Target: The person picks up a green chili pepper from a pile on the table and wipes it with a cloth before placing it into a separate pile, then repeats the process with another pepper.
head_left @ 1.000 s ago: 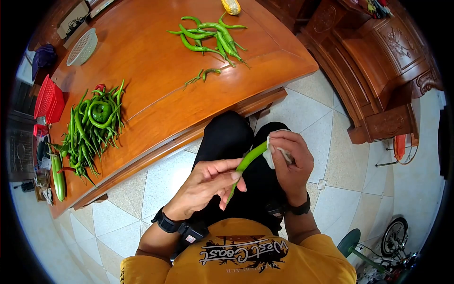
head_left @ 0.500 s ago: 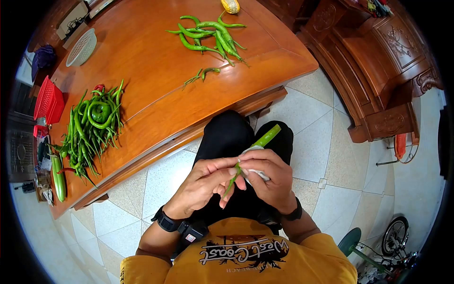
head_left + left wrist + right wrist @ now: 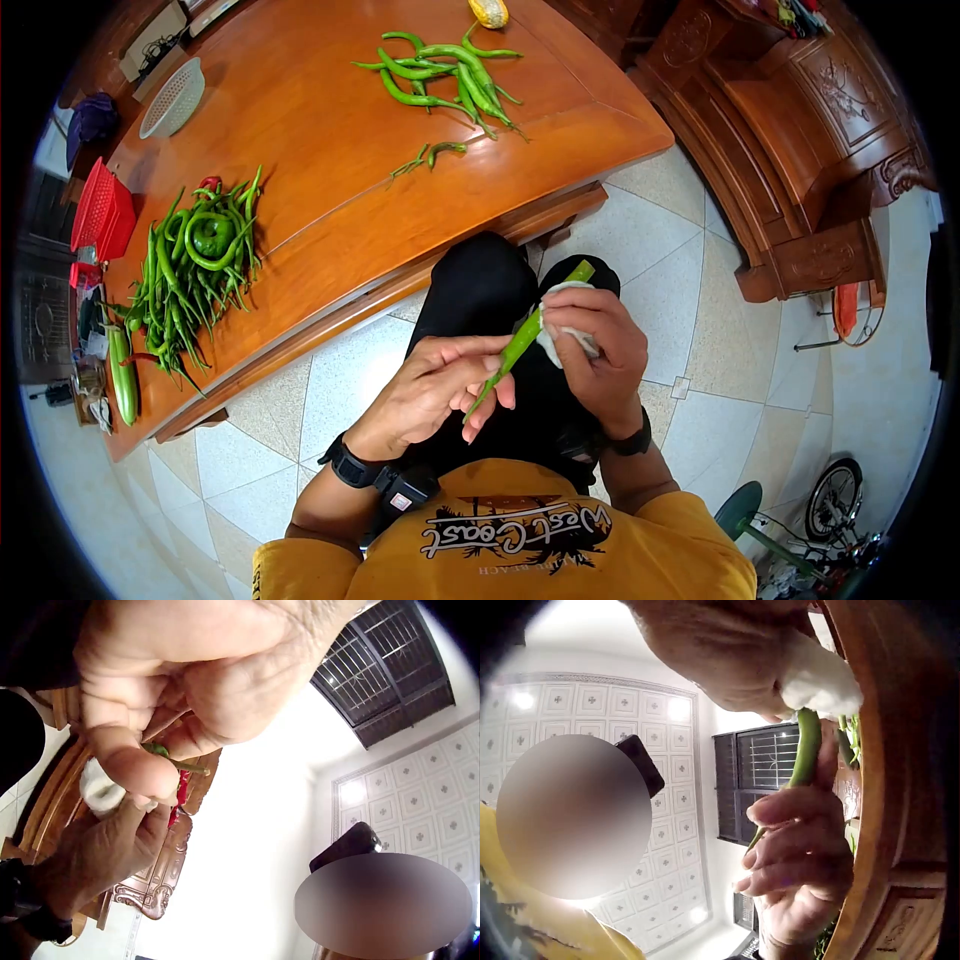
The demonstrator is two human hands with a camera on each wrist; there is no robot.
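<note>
A long green pepper (image 3: pixel 520 343) slants over the person's lap, its stem end pointing down and left. The left hand (image 3: pixel 425 385) pinches it near the stem between thumb and fingers; in the left wrist view the stem (image 3: pixel 191 768) pokes out past the fingers. Around the pepper's upper part the right hand (image 3: pixel 600 345) holds a white cloth (image 3: pixel 572 338), and the pepper's far end shows beyond it. From the right wrist view, the cloth (image 3: pixel 821 682) wraps the pepper (image 3: pixel 805 750) above the left hand (image 3: pixel 802 862).
On the wooden table (image 3: pixel 300 120) lie a big pile of green peppers (image 3: pixel 180 270), a smaller group (image 3: pixel 450 75), small pieces (image 3: pixel 410 165), a yellow vegetable (image 3: pixel 489 12), a white basket (image 3: pixel 173 100) and red baskets (image 3: pixel 105 212). Carved wooden furniture (image 3: pixel 790 150) stands at the right.
The right hand with the cloth moved down the pepper toward the left hand, then back up and away along it. The left hand has kept its grip near the stem.
</note>
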